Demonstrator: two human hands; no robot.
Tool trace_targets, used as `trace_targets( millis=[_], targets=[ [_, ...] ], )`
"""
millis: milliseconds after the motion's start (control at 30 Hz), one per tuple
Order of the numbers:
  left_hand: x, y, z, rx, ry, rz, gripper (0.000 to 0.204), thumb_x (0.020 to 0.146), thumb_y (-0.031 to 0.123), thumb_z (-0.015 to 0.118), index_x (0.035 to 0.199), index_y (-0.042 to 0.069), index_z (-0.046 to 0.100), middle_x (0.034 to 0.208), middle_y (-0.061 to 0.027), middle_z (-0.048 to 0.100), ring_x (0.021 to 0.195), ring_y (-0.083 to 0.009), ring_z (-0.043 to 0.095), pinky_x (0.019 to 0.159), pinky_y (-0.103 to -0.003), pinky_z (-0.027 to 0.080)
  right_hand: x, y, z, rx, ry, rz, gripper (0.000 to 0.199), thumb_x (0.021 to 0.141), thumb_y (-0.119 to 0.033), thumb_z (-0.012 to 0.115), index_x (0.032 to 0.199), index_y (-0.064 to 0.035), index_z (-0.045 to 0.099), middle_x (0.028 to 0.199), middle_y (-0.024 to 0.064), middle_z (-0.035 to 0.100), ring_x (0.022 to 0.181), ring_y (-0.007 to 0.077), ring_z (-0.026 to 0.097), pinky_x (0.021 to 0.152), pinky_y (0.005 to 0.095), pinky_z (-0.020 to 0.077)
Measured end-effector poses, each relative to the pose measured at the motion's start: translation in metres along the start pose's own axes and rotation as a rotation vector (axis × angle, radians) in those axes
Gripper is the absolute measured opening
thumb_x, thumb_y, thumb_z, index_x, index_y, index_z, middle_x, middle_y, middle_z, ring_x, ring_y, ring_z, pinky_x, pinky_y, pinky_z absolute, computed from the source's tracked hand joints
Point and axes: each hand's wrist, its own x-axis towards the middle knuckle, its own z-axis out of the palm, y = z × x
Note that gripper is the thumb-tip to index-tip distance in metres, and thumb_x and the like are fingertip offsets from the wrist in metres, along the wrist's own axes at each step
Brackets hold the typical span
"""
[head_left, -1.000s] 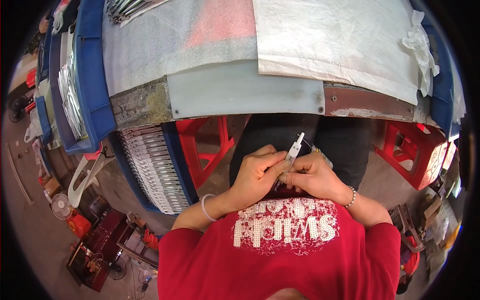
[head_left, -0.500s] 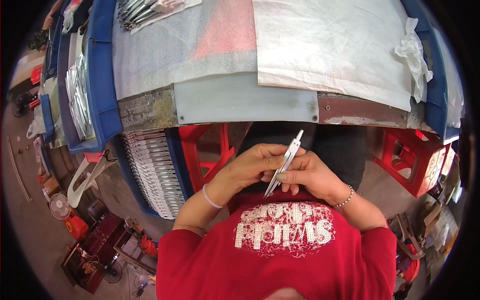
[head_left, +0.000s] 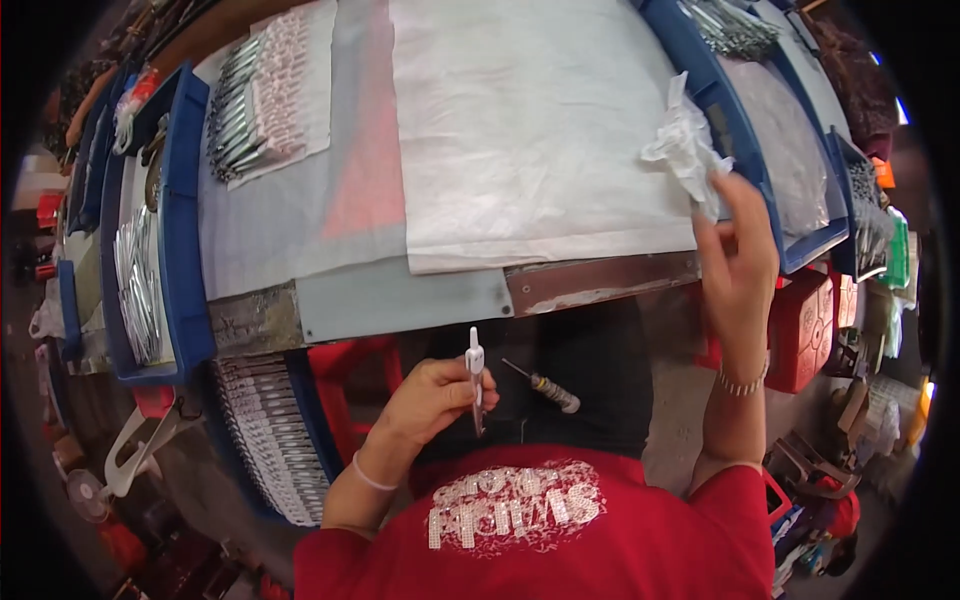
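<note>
My left hand [head_left: 437,402] holds a drawing compass [head_left: 476,377] upright above my lap, white head up and metal legs down. It is pinched between thumb and fingers. My right hand [head_left: 741,262] is stretched out to the table's right side. Its thumb and forefinger are at the lower end of a crumpled white cloth [head_left: 690,140], which lies beside a blue bin and is partly hidden by the fingers. On my dark trousers rests a small screwdriver [head_left: 545,386], its shaft pointing up and left.
White sheeting [head_left: 530,130] covers the tabletop. Several compasses [head_left: 262,95] lie in rows at the far left. Blue bins [head_left: 183,220] with metal parts flank the table; another blue bin [head_left: 745,110] stands right. Below left, a tray holds rows of compasses [head_left: 272,430]. Red stools [head_left: 803,330] stand underneath.
My right hand has let go of the compass and reached far right to the cloth. The left hand keeps the compass, now more upright. My view has turned right, and the screwdriver has come into sight.
</note>
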Motion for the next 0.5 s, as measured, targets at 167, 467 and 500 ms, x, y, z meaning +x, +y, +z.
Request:
trace_targets(
  millis=[167, 467, 500],
  targets=[
    [-0.017, 0.001, 0.031, 0.291, 0.115, 0.211, 0.013, 0.084, -0.001, 0.060, 0.095, -0.006, 0.064, 0.093, -0.0047, 0.055, 0.074, -0.0146, 0.063, 0.066, -0.024, 0.051, 0.050, 0.036, 0.010, -0.366, 0.018, -0.237, 0.034, 0.084, 0.001, 0.058, 0.117, -0.0031, 0.058, 0.109, 0.0130, 0.060, 0.075, 0.0161, 0.058, 0.068, 0.0235, 0.0449],
    [-0.022, -0.012, 0.055, 1.105, 0.324, 0.721, 0.026, 0.073, 0.003, 0.069, 0.097, -0.002, 0.061, 0.086, -0.0130, 0.057, 0.075, -0.0250, 0.061, 0.064, -0.031, 0.049, -0.078, -0.080, 0.033, 0.361, -0.593, -0.526, 0.029, 0.072, 0.001, 0.063, 0.101, -0.0011, 0.062, 0.098, 0.0178, 0.061, 0.083, 0.0317, 0.062, 0.073, 0.0362, 0.0524],
    [-0.020, -0.014, 0.060, 1.253, 0.355, 0.913, 0.027, 0.070, 0.001, 0.069, 0.095, 0.000, 0.059, 0.086, -0.0139, 0.056, 0.076, -0.0311, 0.059, 0.065, -0.036, 0.049, -0.090, -0.070, 0.053, 0.322, -0.568, -0.548, 0.029, 0.073, 0.002, 0.061, 0.101, 0.0000, 0.060, 0.101, 0.0182, 0.061, 0.085, 0.0323, 0.061, 0.073, 0.0365, 0.0522]
  ],
)
